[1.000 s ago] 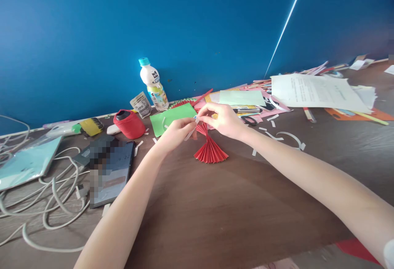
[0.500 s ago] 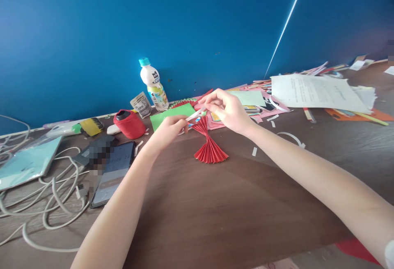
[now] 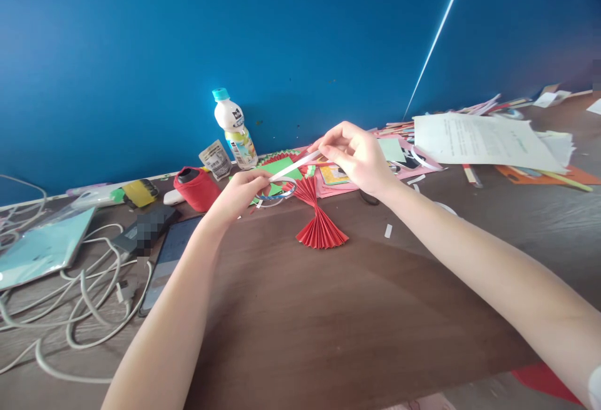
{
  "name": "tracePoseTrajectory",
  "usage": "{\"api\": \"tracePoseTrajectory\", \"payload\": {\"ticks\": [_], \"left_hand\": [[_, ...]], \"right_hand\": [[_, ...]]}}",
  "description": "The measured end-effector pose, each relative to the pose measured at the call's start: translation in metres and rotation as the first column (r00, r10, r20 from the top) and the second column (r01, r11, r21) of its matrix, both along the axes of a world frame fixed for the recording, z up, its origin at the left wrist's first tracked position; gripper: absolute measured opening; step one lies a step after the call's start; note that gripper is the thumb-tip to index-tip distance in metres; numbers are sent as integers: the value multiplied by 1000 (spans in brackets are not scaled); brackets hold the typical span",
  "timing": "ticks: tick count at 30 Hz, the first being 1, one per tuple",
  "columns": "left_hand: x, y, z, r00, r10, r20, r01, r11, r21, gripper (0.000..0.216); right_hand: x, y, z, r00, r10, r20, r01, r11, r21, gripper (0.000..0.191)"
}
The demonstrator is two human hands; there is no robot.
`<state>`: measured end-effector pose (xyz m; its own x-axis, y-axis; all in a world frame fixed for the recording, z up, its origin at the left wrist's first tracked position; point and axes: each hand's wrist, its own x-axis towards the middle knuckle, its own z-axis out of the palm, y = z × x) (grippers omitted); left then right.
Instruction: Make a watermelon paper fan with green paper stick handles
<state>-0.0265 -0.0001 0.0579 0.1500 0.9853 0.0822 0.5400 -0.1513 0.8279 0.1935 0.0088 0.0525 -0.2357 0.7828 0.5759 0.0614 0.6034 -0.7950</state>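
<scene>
A red pleated paper fan (image 3: 319, 222) lies on the brown table (image 3: 328, 316), pinched at its middle. Just above its far end my left hand (image 3: 239, 194) pinches a small tape roll (image 3: 278, 191) with a blue edge. My right hand (image 3: 359, 159) pinches the free end of a white tape strip (image 3: 295, 166) drawn taut from that roll. Both hands are raised a little off the table, behind the fan.
A white drink bottle (image 3: 233, 128), a red spool (image 3: 197, 188) and a green sheet (image 3: 282, 169) stand near the blue wall. A phone (image 3: 169, 253), cables (image 3: 79, 297) and a pale blue pad (image 3: 42, 247) lie left. Paper sheets (image 3: 483, 141) and scraps cover the right.
My hands have drawn apart: the right moved up and right, the left moved left, and the white strip between them has grown longer. The fan has stayed put.
</scene>
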Motion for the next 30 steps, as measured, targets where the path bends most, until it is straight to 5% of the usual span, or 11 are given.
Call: {"api": "tracePoseTrajectory", "payload": {"ticks": [6,15,26,30], "left_hand": [[-6,4,-4,994,-31,108,36,999,-41,18],[-5,12,-10,963,62,264,-62,998,-8,18],[7,7,-10,954,58,294,-75,996,47,24],[11,3,-8,985,69,156,-83,993,89,32]], "right_hand": [[2,1,1,998,56,20,-55,998,-40,15],[-6,-14,2,930,344,125,-326,934,-143,13],[-6,-18,7,825,536,179,-481,833,-275,11],[-6,-19,10,811,555,183,-494,818,-294,12]]}}
